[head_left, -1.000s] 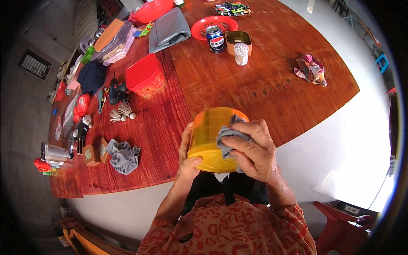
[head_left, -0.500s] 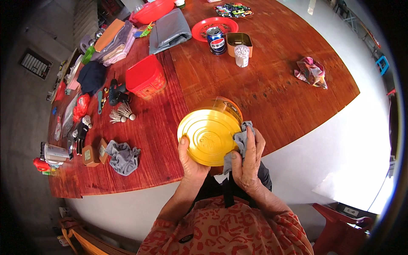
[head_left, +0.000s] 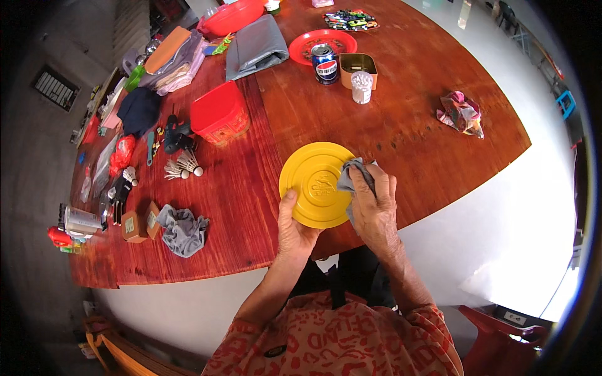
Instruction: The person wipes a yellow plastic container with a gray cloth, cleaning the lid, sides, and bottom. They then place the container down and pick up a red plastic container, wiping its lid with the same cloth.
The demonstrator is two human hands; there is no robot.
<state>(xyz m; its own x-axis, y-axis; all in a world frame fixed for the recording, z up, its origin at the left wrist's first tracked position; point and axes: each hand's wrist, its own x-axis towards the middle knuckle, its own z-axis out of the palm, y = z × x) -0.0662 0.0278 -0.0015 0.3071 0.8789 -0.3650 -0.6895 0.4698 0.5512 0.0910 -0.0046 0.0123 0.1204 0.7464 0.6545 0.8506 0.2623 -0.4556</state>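
A round yellow lid [head_left: 310, 210] with raised rings and an embossed centre faces up at me, above the table's near edge. My left hand [head_left: 295, 235] grips its lower left rim, thumb on top and the other fingers underneath. In my right hand [head_left: 376, 210] a grey cloth [head_left: 357, 170] is bunched, pressed on the lid's right rim. Whatever lies beneath the lid is hidden now; the earlier frame shows a container body behind it.
Left of my hands lie a second grey cloth [head_left: 183, 230], shuttlecocks [head_left: 184, 165], a power drill [head_left: 177, 135] and a red box [head_left: 221, 113]. Farther off stand a soda can [head_left: 324, 64], a cup of cotton swabs [head_left: 362, 88] and a square tin [head_left: 367, 62]. A crumpled wrapper [head_left: 461, 114] lies right.
The lid has tipped to face me more squarely and moved slightly right, hiding the container's side. My right hand with the cloth has shifted up and onto the lid's upper right rim.
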